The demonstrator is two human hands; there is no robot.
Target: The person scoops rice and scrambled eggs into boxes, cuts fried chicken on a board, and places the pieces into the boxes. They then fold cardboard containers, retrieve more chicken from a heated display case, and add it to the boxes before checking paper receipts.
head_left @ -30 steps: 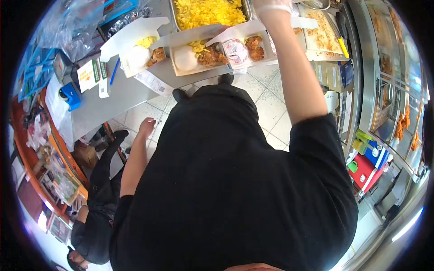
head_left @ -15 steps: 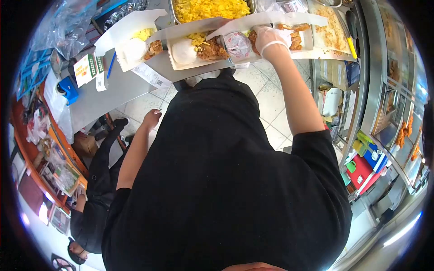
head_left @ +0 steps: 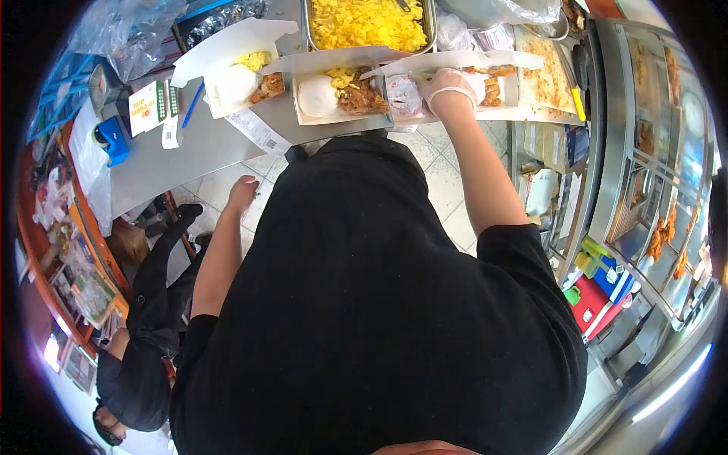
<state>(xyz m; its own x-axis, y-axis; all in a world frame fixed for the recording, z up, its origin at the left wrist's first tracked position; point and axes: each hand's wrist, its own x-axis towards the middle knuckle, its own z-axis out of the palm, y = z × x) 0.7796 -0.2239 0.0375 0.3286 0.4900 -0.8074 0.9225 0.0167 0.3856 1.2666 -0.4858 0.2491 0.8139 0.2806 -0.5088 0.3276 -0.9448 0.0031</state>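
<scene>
My right hand [head_left: 453,87], in a clear glove, reaches into the right-hand white takeout box [head_left: 509,89]. Its fingertips are hidden among the food; the fingers look bent together. A red-and-white paper-wrapped bundle [head_left: 404,96] sits left of that hand, and browned fried pieces [head_left: 491,89] lie to its right. Two more takeout boxes, the middle one [head_left: 326,120] and the left one [head_left: 214,105], each hold white rice, yellow food and browned meat. Bare, my left hand [head_left: 243,194] hangs beside my body below the counter edge, fingers loosely curled with nothing visible in them.
A metal pan [head_left: 308,26] of yellow food stands behind the boxes. At right lie a crumb-covered board [head_left: 542,83] and a yellow-handled knife [head_left: 578,105]. Receipts [head_left: 258,130], a blue pen [head_left: 192,105] and a blue dispenser [head_left: 115,144] lie left. Another person [head_left: 140,371] is at lower left.
My right hand has shifted slightly left within the right box, closer to the wrapped bundle. My left hand has swung a little left and up. The view has shifted slightly.
</scene>
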